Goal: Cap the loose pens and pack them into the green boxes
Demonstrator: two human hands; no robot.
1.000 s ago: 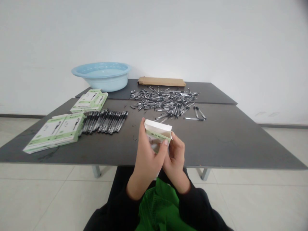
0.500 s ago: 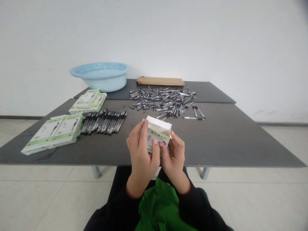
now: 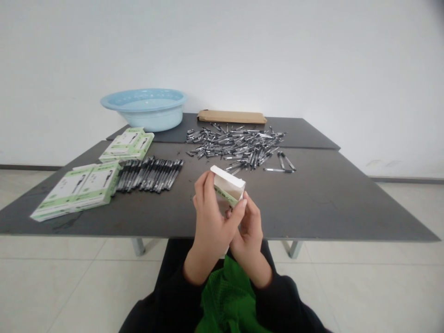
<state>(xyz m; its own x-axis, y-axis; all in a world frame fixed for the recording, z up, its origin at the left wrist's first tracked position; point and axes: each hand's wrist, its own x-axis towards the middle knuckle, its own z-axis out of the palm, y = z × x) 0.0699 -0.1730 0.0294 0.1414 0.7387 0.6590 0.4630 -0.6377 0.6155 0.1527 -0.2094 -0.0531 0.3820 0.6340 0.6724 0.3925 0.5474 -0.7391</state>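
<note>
Together, both hands (image 3: 211,226) (image 3: 250,229) grip an open carton (image 3: 227,179).

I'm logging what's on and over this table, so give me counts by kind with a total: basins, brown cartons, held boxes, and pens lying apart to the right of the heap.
Basin: 1
Brown carton: 1
Held box: 1
Pens apart: 3
Total: 6

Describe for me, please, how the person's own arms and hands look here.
The left hand and right hand are bare, with no gloves, watch or rings showing. The left sleeve and right sleeve are long and black, without visible markings.
</note>
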